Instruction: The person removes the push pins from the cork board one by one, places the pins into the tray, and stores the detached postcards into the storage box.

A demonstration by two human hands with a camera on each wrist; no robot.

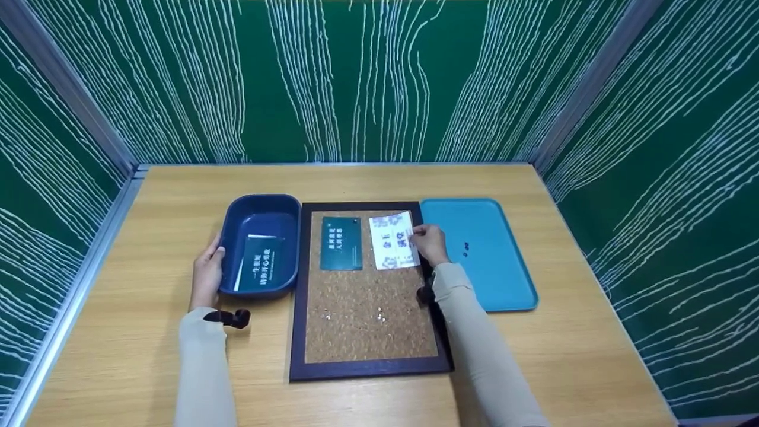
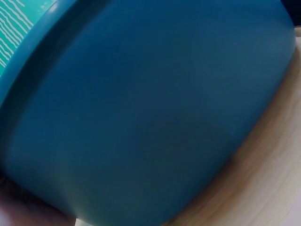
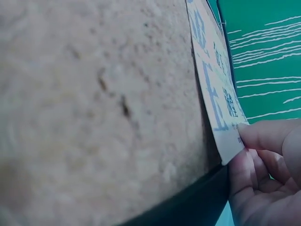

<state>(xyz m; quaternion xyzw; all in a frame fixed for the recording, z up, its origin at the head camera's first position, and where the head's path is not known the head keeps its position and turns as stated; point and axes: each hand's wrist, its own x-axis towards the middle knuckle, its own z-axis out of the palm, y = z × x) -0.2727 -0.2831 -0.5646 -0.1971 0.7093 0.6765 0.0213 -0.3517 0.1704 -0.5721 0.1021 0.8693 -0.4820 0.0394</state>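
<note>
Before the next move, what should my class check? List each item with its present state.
1. White card in hand: ok; the right hand pinches its edge between the fingers.
2. White card square with the green card on the board: not ok; it sits slightly tilted.
3. Left hand at the bin: ok; it touches the side.
4. Left hand's grip firm: cannot tell.
5. Dark bits inside the tray: ok; too small to identify.
</note>
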